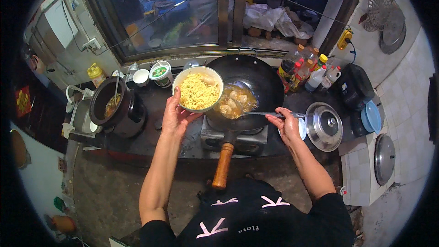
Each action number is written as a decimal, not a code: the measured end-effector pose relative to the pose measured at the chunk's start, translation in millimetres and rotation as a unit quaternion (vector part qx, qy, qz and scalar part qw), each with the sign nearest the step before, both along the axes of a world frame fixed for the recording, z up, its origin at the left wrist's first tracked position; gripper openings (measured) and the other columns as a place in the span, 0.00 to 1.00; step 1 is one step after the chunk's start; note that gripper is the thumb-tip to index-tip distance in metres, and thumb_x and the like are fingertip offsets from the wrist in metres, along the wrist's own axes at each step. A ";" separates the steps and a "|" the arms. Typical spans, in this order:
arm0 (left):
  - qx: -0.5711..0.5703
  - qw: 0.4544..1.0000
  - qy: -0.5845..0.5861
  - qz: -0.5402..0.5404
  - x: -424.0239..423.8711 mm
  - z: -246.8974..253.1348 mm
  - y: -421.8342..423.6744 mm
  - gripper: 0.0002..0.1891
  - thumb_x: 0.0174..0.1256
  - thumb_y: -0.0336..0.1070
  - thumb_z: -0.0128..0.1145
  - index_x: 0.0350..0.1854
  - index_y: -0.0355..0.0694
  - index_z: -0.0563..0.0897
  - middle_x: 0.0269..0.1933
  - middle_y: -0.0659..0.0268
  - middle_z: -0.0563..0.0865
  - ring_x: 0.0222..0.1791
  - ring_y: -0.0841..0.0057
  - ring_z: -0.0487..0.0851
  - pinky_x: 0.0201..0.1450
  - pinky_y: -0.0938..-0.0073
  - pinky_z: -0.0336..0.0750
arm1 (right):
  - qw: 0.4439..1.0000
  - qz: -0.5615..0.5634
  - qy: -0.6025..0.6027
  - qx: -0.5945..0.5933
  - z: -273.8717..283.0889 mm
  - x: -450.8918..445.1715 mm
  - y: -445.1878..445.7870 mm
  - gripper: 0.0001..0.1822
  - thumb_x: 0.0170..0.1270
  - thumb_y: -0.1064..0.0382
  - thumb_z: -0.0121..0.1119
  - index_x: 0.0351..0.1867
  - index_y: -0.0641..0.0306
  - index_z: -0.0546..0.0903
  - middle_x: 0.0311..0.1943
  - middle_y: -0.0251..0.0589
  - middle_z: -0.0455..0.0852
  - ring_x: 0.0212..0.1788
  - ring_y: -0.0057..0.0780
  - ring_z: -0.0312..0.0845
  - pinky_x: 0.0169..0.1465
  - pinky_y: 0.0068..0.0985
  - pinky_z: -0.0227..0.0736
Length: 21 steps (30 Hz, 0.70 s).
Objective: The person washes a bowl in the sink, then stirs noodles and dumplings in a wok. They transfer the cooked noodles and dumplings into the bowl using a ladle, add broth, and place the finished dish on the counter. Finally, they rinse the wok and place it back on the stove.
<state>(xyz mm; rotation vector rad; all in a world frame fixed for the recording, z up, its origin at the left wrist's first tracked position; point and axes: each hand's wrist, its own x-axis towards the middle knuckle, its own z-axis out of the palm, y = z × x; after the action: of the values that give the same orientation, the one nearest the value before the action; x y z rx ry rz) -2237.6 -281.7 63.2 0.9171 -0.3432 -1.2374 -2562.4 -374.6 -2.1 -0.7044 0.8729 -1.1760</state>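
Observation:
My left hand [176,116] grips a pale bowl [198,109] by its side, with the thumb at the rim. Yellow noodles [198,92] fill it, and a pale rounded piece lies among them at the right. The bowl is held over the left edge of a black wok [267,92]. My right hand [284,125] is closed on the handle of a metal ladle [262,113]. Its head is in the wok, amid brownish broth with pale rounded pieces [243,97]. The wok, with a wooden handle [223,164] towards me, sits on a gas stove [247,144].
A dark pot [103,116] holding food and a utensil stands left, near a white tub [161,73]. Several bottles [305,68] crowd the back right, by a black container [356,82]. A metal lid [324,130] and blue basin [371,118] lie right. The counter's front edge [192,157] faces me.

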 end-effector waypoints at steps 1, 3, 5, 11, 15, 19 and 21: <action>-0.003 1.000 -0.003 0.002 2.2 -1.0 0.7 0.37 0.61 0.59 0.57 0.65 0.40 0.63 0.59 0.49 0.73 0.58 0.54 0.75 0.52 0.43 0.76 | 1.000 0.003 0.000 -0.006 7.2 -0.5 1.5 0.09 0.65 0.66 0.48 0.39 0.72 0.70 0.38 0.47 0.76 0.38 0.49 0.84 0.42 0.32 0.84; -0.010 1.000 -0.008 0.004 4.4 -2.1 1.6 0.36 0.62 0.58 0.57 0.65 0.40 0.63 0.60 0.48 0.73 0.58 0.54 0.75 0.52 0.43 0.76 | 1.000 0.007 0.000 -0.020 22.1 -3.3 0.5 0.09 0.65 0.66 0.48 0.40 0.72 0.70 0.38 0.48 0.76 0.38 0.49 0.84 0.41 0.31 0.85; -0.016 1.000 -0.010 -0.007 4.6 -2.2 2.4 0.35 0.62 0.57 0.57 0.65 0.40 0.64 0.60 0.49 0.73 0.58 0.54 0.75 0.53 0.43 0.76 | 0.999 0.001 0.001 -0.044 34.9 -10.1 -3.8 0.10 0.66 0.66 0.48 0.41 0.73 0.70 0.37 0.50 0.78 0.36 0.48 0.85 0.38 0.29 0.85; 0.008 0.999 -0.040 -0.025 0.7 -1.7 2.9 0.33 0.62 0.57 0.57 0.63 0.41 0.66 0.59 0.50 0.73 0.57 0.56 0.76 0.52 0.46 0.77 | 0.996 -0.023 0.021 -0.083 85.0 -21.7 -15.7 0.11 0.66 0.65 0.48 0.40 0.75 0.71 0.35 0.53 0.79 0.34 0.47 0.85 0.37 0.28 0.86; 0.056 0.996 -0.056 -0.041 -12.1 -5.1 -0.6 0.32 0.62 0.57 0.57 0.63 0.42 0.66 0.58 0.51 0.75 0.57 0.57 0.77 0.50 0.50 0.79 | 0.992 -0.035 0.040 -0.116 112.1 -33.3 -25.5 0.11 0.66 0.65 0.48 0.39 0.76 0.71 0.34 0.52 0.79 0.35 0.47 0.85 0.36 0.28 0.86; 0.051 0.995 -0.033 -0.078 -29.6 -12.9 -10.8 0.30 0.64 0.55 0.56 0.62 0.44 0.67 0.58 0.56 0.76 0.57 0.60 0.77 0.52 0.51 0.76 | 0.986 -0.029 0.090 -0.138 148.7 -38.5 -30.3 0.11 0.65 0.65 0.48 0.39 0.76 0.71 0.35 0.52 0.78 0.35 0.47 0.85 0.36 0.26 0.86; 0.058 0.996 -0.019 -0.063 -44.1 -11.8 -17.0 0.26 0.65 0.52 0.55 0.58 0.39 0.71 0.54 0.55 0.79 0.51 0.61 0.81 0.49 0.50 0.78 | 0.984 -0.034 0.101 -0.145 164.8 -41.9 -34.6 0.12 0.67 0.64 0.47 0.39 0.76 0.72 0.36 0.53 0.79 0.37 0.47 0.85 0.38 0.26 0.86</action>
<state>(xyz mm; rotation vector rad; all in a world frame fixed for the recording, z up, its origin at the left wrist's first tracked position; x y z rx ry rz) -2281.7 -298.7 51.4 1.0314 -0.3669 -1.3678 -2604.3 -409.2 162.7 -1.0533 0.9088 -1.3236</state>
